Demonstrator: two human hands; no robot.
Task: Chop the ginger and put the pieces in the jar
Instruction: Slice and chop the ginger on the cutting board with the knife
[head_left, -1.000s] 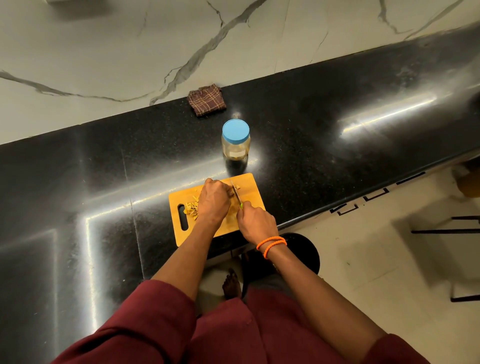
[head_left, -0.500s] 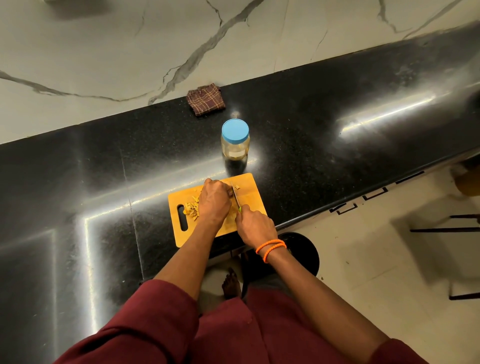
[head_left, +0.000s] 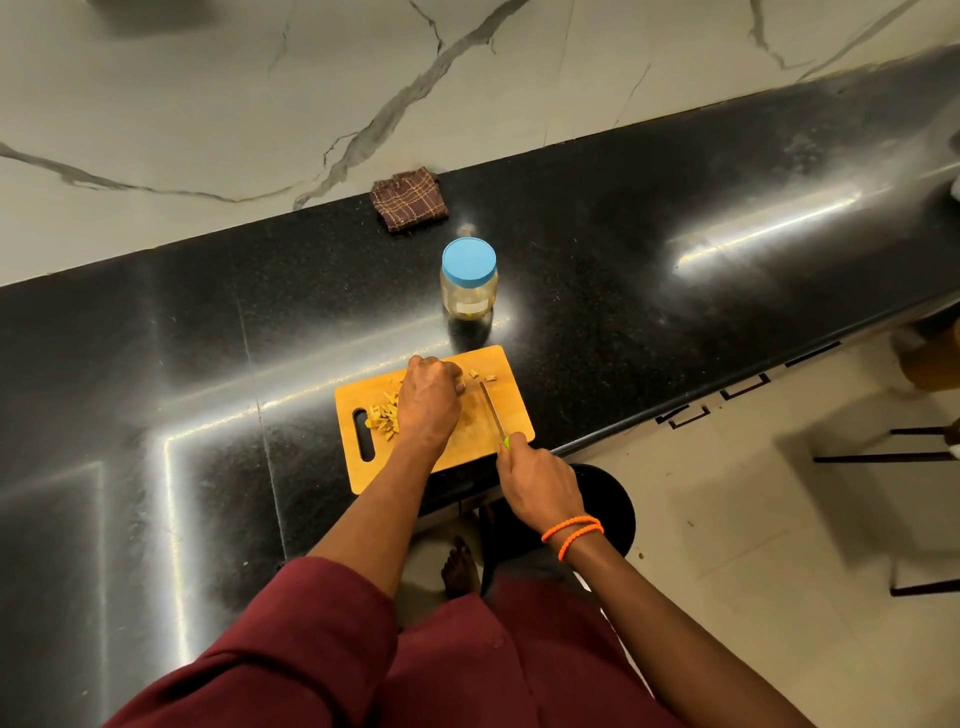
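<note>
A wooden cutting board (head_left: 511, 410) lies on the black counter. Chopped ginger pieces (head_left: 383, 415) are heaped at its left by the handle slot, and a few bits (head_left: 482, 374) lie near its far edge. My left hand (head_left: 429, 400) rests curled on the board's middle, pinching a small piece of ginger that is mostly hidden under the fingers. My right hand (head_left: 537, 480) grips the green handle of a knife (head_left: 493, 410), whose blade lies along the board to the right of my left hand. A clear jar (head_left: 469, 291) with a blue lid (head_left: 468, 259) stands closed just beyond the board.
A brown checked cloth (head_left: 409, 199) lies folded against the marble wall behind the jar. The counter's front edge runs diagonally to the right of the board. A black round stool (head_left: 608, 512) stands below the edge by my right wrist.
My right hand has pulled the knife back and to the right, away from my left hand. The blade now shows in full. My left hand stays on the board.
</note>
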